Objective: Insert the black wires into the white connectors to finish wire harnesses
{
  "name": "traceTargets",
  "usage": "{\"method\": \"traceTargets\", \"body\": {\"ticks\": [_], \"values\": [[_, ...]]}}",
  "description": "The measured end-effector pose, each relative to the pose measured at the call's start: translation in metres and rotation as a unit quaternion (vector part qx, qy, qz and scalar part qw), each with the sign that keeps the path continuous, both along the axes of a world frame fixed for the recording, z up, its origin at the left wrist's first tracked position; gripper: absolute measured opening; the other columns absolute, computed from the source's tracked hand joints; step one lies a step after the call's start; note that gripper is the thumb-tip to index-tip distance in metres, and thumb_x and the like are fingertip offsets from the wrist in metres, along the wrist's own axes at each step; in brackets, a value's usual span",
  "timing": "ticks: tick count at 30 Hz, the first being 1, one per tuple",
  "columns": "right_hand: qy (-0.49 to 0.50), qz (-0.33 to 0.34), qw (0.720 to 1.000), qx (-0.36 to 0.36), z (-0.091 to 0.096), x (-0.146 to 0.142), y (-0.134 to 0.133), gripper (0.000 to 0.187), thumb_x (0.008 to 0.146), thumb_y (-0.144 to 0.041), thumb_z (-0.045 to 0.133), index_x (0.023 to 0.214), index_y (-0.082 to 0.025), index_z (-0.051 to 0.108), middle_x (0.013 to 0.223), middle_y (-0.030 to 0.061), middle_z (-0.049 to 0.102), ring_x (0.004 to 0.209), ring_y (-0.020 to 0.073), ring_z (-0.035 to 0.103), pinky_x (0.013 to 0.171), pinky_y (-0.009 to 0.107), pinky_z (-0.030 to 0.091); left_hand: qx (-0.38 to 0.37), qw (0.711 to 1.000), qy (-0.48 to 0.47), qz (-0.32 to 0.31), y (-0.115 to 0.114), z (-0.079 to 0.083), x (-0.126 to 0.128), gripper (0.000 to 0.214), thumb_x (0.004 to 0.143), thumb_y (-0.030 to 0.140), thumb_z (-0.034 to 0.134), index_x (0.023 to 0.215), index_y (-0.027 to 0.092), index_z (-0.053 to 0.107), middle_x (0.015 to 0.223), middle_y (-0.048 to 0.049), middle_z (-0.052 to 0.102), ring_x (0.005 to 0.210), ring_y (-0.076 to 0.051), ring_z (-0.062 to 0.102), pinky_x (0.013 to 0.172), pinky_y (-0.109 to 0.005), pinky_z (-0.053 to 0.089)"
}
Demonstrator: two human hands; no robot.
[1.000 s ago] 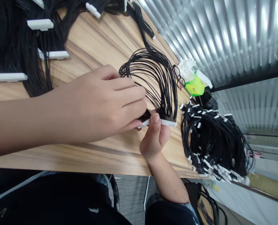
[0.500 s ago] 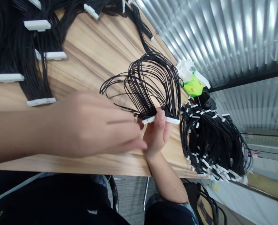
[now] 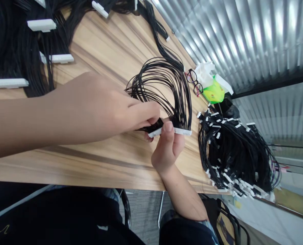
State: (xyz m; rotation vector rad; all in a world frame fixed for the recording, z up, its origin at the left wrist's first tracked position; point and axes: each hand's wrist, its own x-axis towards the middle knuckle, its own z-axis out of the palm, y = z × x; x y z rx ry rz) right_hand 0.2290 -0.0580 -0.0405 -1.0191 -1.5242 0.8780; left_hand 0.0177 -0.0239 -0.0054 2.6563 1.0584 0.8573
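My right hand (image 3: 169, 149) comes up from the table's near edge and grips a long white connector strip (image 3: 182, 131), thumb pressed on its front. A fan of thin black wires (image 3: 164, 85) loops up from the strip and back down. My left hand (image 3: 102, 107) reaches in from the left, its fingers pinched on the black wires just beside the strip's left end. Both hands hover just above the wooden table (image 3: 102, 51).
A heap of short black wires with small white plugs (image 3: 233, 153) lies at the right. More black harnesses with white connector strips (image 3: 41, 24) cover the far left. Glasses (image 3: 194, 81) and a green and white object (image 3: 212, 90) sit by the corrugated metal wall (image 3: 243, 41).
My left hand has moved back up from the near edge to the wires and pinched them by the strip. The wire fan, spread wide half a second ago, is gathered again.
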Motion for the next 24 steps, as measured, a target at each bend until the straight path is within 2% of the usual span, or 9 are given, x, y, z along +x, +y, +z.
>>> {"method": "traceTargets", "body": {"ticks": [3, 7, 10, 12, 14, 16, 19, 21, 24], "values": [[0.007, 0.0, 1.0, 0.002, -0.001, 0.001, 0.0, 0.037, 0.106, -0.041, 0.053, 0.074, -0.024, 0.058, 0.062, -0.0042, 0.056, 0.054, 0.0102, 0.054, 0.049, 0.024, 0.044, 0.057, 0.995, 0.075, -0.035, 0.004, 0.004, 0.004, 0.054, 0.107, 0.025, 0.016, 0.09, 0.021, 0.068, 0.073, 0.0011, 0.06, 0.067, -0.015, 0.058, 0.077, -0.038, 0.054], [0.057, -0.038, 0.997, -0.037, 0.006, -0.001, 0.007, 0.035, 0.103, -0.043, 0.058, 0.074, -0.023, 0.059, 0.06, -0.0059, 0.05, 0.05, 0.0092, 0.048, 0.044, 0.021, 0.041, 0.106, 0.991, 0.067, -0.047, -0.001, 0.005, 0.007, 0.059, 0.111, 0.037, 0.02, 0.086, 0.021, 0.071, 0.081, 0.0028, 0.059, 0.083, -0.013, 0.061, 0.088, -0.037, 0.051], [0.087, -0.08, 0.993, -0.025, 0.011, -0.002, 0.014, 0.035, 0.101, -0.042, 0.058, 0.072, -0.023, 0.058, 0.059, -0.0067, 0.042, 0.047, 0.0089, 0.041, 0.041, 0.02, 0.036, 0.198, 0.969, 0.029, -0.145, -0.009, 0.0, 0.007, 0.04, 0.109, 0.028, 0.039, 0.084, 0.025, 0.071, 0.087, 0.006, 0.065, 0.081, -0.012, 0.057, 0.086, -0.033, 0.049], [0.079, -0.101, 0.992, -0.016, 0.012, -0.003, 0.016, 0.035, 0.1, -0.042, 0.058, 0.07, -0.024, 0.055, 0.059, -0.0065, 0.038, 0.047, 0.0093, 0.038, 0.039, 0.02, 0.033, 0.221, 0.952, 0.017, -0.21, -0.014, -0.006, 0.009, 0.037, 0.107, 0.02, 0.041, 0.087, 0.025, 0.071, 0.088, 0.004, 0.068, 0.081, -0.014, 0.058, 0.084, -0.034, 0.051], [0.062, -0.103, 0.993, -0.021, 0.012, -0.004, 0.015, 0.036, 0.1, -0.044, 0.058, 0.069, -0.024, 0.053, 0.06, -0.006, 0.037, 0.047, 0.01, 0.038, 0.038, 0.021, 0.033, 0.204, 0.948, 0.029, -0.24, -0.016, -0.01, 0.012, 0.043, 0.107, 0.015, 0.033, 0.088, 0.025, 0.07, 0.086, 0.0018, 0.068, 0.079, -0.016, 0.058, 0.083, -0.035, 0.052], [0.055, -0.082, 0.995, -0.025, 0.01, -0.005, 0.011, 0.037, 0.1, -0.045, 0.057, 0.07, -0.025, 0.053, 0.06, -0.0058, 0.038, 0.047, 0.0105, 0.04, 0.038, 0.022, 0.037, 0.191, 0.954, 0.021, -0.231, -0.016, -0.01, 0.013, 0.043, 0.11, 0.019, 0.032, 0.087, 0.024, 0.069, 0.084, 0.0025, 0.068, 0.073, -0.014, 0.056, 0.078, -0.033, 0.051], [0.047, -0.053, 0.997, -0.006, 0.008, -0.006, 0.007, 0.036, 0.103, -0.045, 0.054, 0.073, -0.025, 0.054, 0.059, -0.006, 0.042, 0.045, 0.011, 0.044, 0.037, 0.023, 0.041, 0.124, 0.97, -0.039, -0.206, -0.013, -0.005, 0.008, 0.048, 0.113, 0.041, 0.036, 0.081, 0.021, 0.066, 0.073, 0.0043, 0.064, 0.064, -0.009, 0.053, 0.067, -0.028, 0.046], [0.035, -0.038, 0.999, 0.009, 0.007, -0.006, 0.005, 0.035, 0.105, -0.045, 0.051, 0.076, -0.025, 0.054, 0.058, -0.0059, 0.046, 0.045, 0.0113, 0.049, 0.038, 0.023, 0.042, 0.053, 0.976, -0.083, -0.195, -0.011, 0.0, 0.003, 0.061, 0.113, 0.051, 0.028, 0.072, 0.019, 0.061, 0.063, 0.0048, 0.057, 0.058, -0.006, 0.05, 0.059, -0.025, 0.039], [0.031, -0.009, 0.999, 0.029, 0.007, -0.004, 0.004, 0.034, 0.107, -0.042, 0.05, 0.076, -0.025, 0.053, 0.059, -0.0057, 0.049, 0.047, 0.0103, 0.051, 0.039, 0.022, 0.041, -0.014, 0.989, -0.111, -0.095, -0.01, 0.003, 0.001, 0.068, 0.114, 0.048, 0.018, 0.069, 0.018, 0.058, 0.054, 0.0062, 0.046, 0.049, -0.002, 0.043, 0.053, -0.021, 0.029]]}}
